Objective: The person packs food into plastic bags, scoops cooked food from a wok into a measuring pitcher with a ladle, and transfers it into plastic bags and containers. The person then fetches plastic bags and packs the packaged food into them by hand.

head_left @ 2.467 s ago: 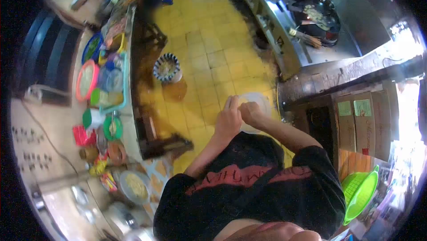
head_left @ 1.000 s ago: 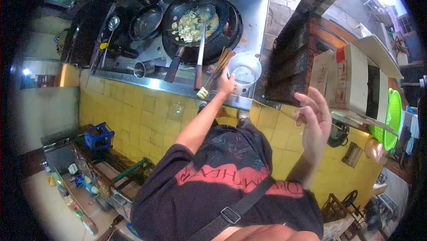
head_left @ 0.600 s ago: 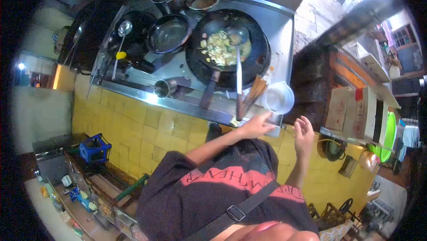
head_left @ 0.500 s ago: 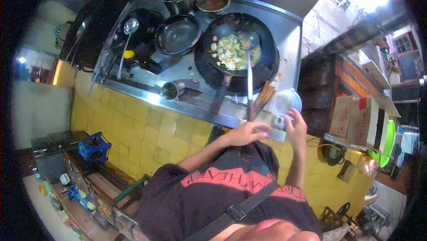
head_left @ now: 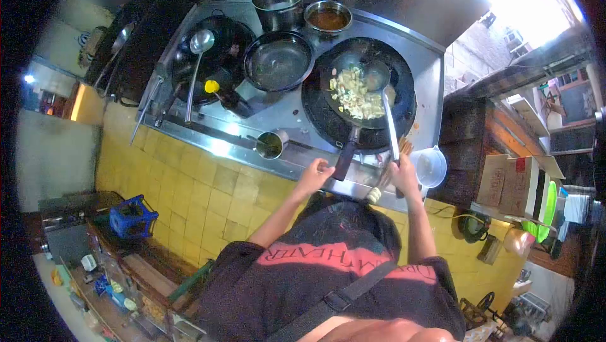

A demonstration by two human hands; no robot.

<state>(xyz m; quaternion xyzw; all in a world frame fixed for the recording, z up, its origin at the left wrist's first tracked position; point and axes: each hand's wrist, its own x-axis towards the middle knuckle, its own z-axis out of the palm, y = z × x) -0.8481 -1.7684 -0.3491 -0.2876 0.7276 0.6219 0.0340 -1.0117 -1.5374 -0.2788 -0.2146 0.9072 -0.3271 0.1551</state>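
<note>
Evidently partway through with the food [head_left: 361, 97], already in small pale and greenish pieces and heaped in the middle and near left of the wok [head_left: 363, 58], not yet out of it. Has the wok over the right part of the steel stove [head_left: 430, 80], straight ahead of the body. Grips the long ladle [head_left: 390, 121] by its handle with the right hand [head_left: 404, 176], fingers closed around it, and has the bowl down inside the wok, just beside the pieces. Holds the left hand [head_left: 317, 174] half curled, thumb and fingers a little apart, right by the end of the wok handle [head_left: 345, 160]; cannot tell whether touching it. Beside the right hand, a bundle of wooden strips [head_left: 404, 147], and just past that, a clear plastic tub [head_left: 432, 164] at the front right corner of the stove. Seems finished with cutting; to judge by the ladle in the wok, probably not finished with turning the pieces. Too blurred to tell how cooked.
</note>
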